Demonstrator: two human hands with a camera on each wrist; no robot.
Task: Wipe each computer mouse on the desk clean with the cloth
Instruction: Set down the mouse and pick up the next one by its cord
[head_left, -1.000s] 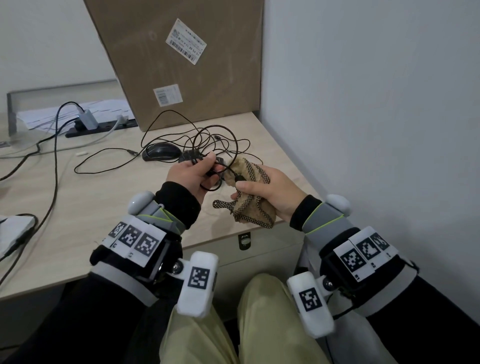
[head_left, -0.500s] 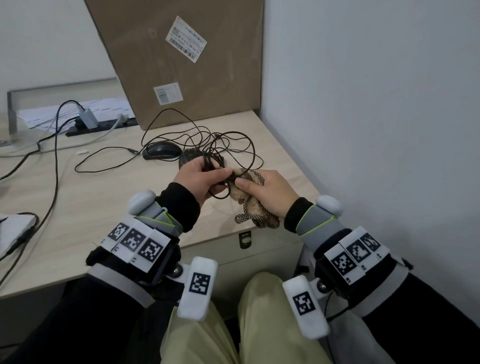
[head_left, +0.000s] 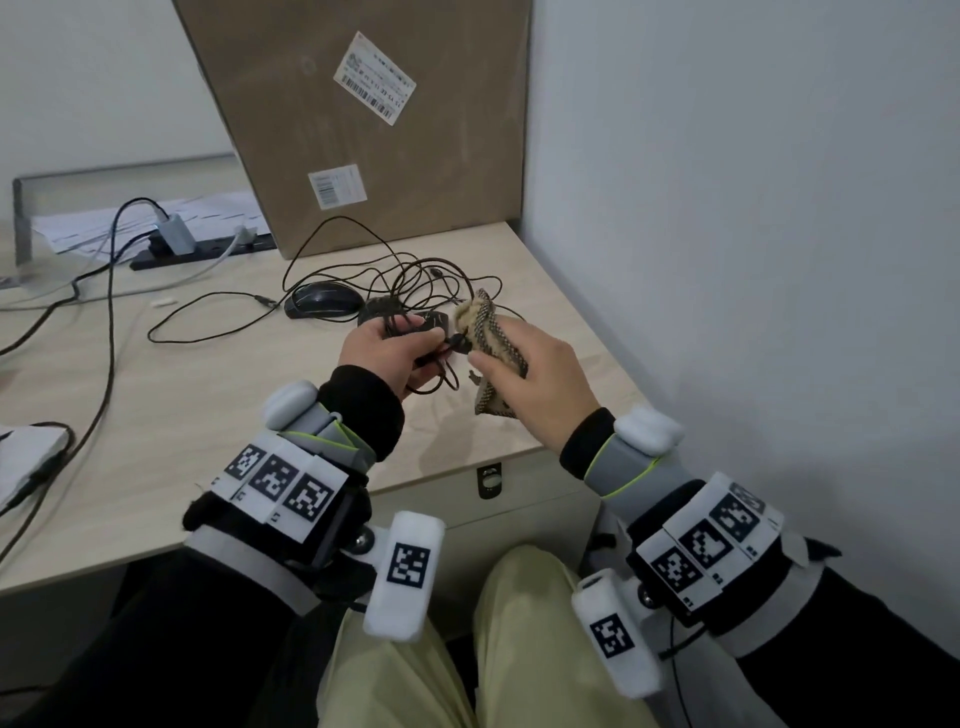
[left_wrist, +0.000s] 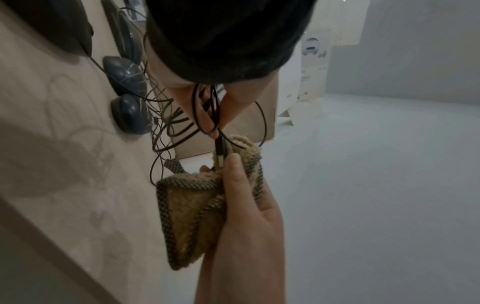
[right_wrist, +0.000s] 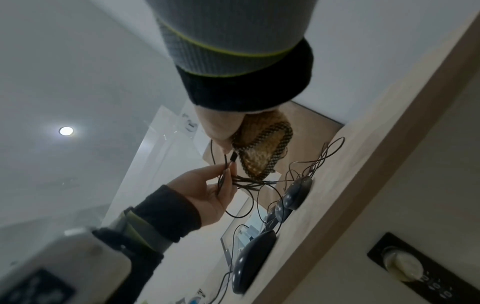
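Several dark wired mice lie on the desk (head_left: 208, 415): one mouse (head_left: 322, 301) at the left, a second mouse (head_left: 378, 310) beside it, and a third mouse (head_left: 435, 321) half hidden behind my fingers. My left hand (head_left: 415, 345) hovers above the desk and grips looped black cable (head_left: 436, 379). My right hand (head_left: 483, 358) grips a tan woven cloth (head_left: 488, 332), and its thumb pinches the cable's USB plug (left_wrist: 221, 152) against the cloth. The wrist views show the cloth (left_wrist: 187, 209) bunched in my palm and the mice (right_wrist: 297, 192) lying in a row.
A tall cardboard box (head_left: 363, 130) leans at the desk's back, and a white wall (head_left: 727, 260) stands close on the right. A power strip (head_left: 197, 249) and loose cables (head_left: 109, 322) lie to the left. A drawer lock (head_left: 488, 480) sits below the desk edge.
My right hand has turned, so the cloth now sticks up above my fingers instead of hanging below. The cable loops have dropped lower. My left hand has barely shifted.
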